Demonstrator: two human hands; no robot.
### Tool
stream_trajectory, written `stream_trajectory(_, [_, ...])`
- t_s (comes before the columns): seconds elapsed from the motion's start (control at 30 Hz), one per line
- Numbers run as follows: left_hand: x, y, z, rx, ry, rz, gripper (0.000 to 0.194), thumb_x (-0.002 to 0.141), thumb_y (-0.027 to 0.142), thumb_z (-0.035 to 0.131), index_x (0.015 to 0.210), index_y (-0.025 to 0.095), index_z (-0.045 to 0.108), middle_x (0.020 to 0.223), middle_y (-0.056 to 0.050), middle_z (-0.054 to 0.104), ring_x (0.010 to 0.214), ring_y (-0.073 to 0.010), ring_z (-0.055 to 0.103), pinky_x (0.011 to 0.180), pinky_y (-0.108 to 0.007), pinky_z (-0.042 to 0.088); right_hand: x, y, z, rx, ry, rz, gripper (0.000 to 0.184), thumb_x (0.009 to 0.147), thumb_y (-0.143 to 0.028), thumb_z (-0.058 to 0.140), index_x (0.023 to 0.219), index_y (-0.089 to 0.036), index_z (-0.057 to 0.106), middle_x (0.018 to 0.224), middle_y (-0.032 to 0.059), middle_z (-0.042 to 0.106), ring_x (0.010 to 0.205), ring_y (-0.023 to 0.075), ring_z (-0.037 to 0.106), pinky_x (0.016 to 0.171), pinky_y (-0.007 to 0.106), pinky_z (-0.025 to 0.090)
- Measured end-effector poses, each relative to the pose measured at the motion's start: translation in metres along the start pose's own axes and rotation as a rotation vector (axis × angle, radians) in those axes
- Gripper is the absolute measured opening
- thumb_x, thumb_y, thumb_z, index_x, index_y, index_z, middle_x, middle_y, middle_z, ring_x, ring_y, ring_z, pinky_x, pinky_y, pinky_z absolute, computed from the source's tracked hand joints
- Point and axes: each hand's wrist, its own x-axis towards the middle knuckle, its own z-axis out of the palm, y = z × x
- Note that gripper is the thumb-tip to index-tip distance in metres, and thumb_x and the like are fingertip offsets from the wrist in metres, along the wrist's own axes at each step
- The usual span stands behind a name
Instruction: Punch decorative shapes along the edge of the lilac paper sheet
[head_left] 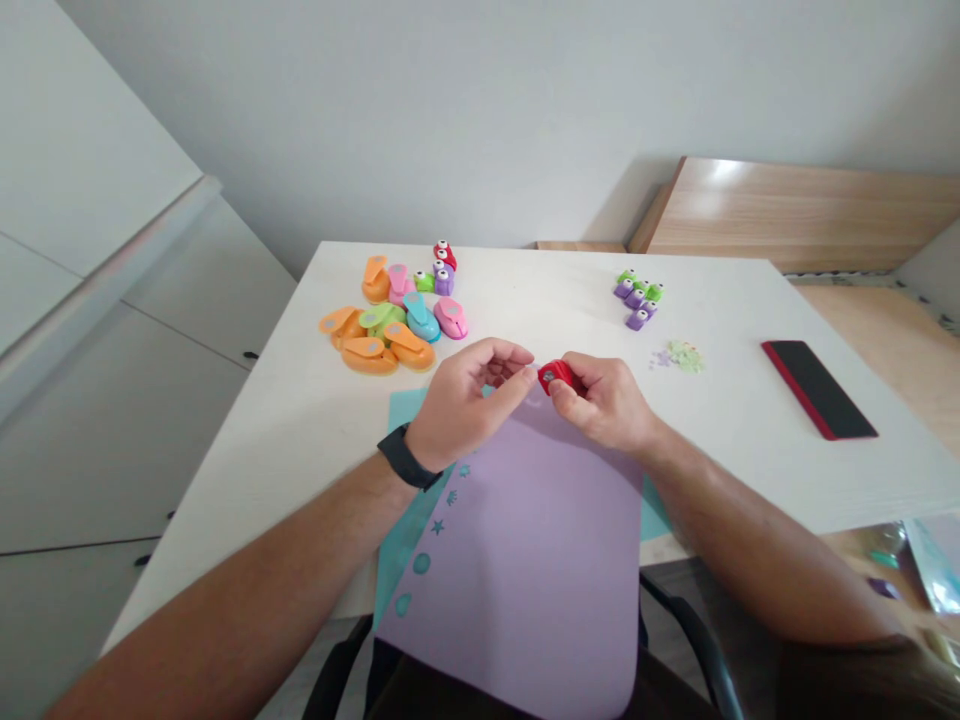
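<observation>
My right hand [611, 400] grips a small red craft punch [553, 376], its patterned face turned toward my left hand. Close beside it, my left hand [476, 395] has thumb and forefinger brought together at the tips; whatever they pinch is too small to name. Below both hands lies a purple sheet [540, 560], reaching over the table's front edge. Along its left side run several cut-out shapes, among them a star [438, 527] and a crown. A teal sheet [401, 555] shows underneath.
Large orange, pink, green and blue lever punches [409, 345] cluster at the left, with small eyed punches [444, 278] behind. More small punches [637, 300] stand at right, near paper cut-outs [684, 356]. A black-and-red flat object [817, 388] lies farther right on the white table [735, 460].
</observation>
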Motion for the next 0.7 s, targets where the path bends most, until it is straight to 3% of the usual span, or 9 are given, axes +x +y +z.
stream_trajectory(0.13, [-0.0007,-0.0020,0.0016,0.313,0.140,0.301,0.013,0.085,0.024,0.075,0.095,0.018,0.071,0.087,-0.003,0.072,0.078,-0.0144,0.065,0.073,-0.028,0.054,0.0010,0.0018,0.0011,-0.032,0.043,-0.015,0.033,0.092,-0.040,0.057,0.068,-0.019,0.047,0.059,-0.0050,0.039,0.056,0.0085,0.032,0.051,0.026,0.025])
stream_trajectory(0.27, [0.0004,-0.0001,0.0014,0.466,0.143,0.446,0.005,0.086,0.019,0.073,0.090,0.019,0.072,0.082,-0.002,0.073,0.075,-0.0134,0.066,0.071,-0.027,0.053,0.0017,0.0019,0.0024,-0.047,0.046,-0.022,0.033,0.092,-0.041,0.057,0.068,-0.019,0.047,0.060,-0.0049,0.040,0.056,0.0087,0.033,0.052,0.026,0.025])
stream_trajectory(0.7, [-0.0011,-0.0035,0.0030,0.557,0.109,0.462,0.004,0.089,0.018,0.070,0.092,0.019,0.072,0.086,-0.003,0.074,0.078,-0.0143,0.068,0.075,-0.028,0.054,0.0026,0.0035,0.0057,-0.129,0.050,-0.023,0.033,0.091,-0.042,0.058,0.069,-0.019,0.047,0.058,-0.0050,0.042,0.055,0.0083,0.035,0.052,0.025,0.026])
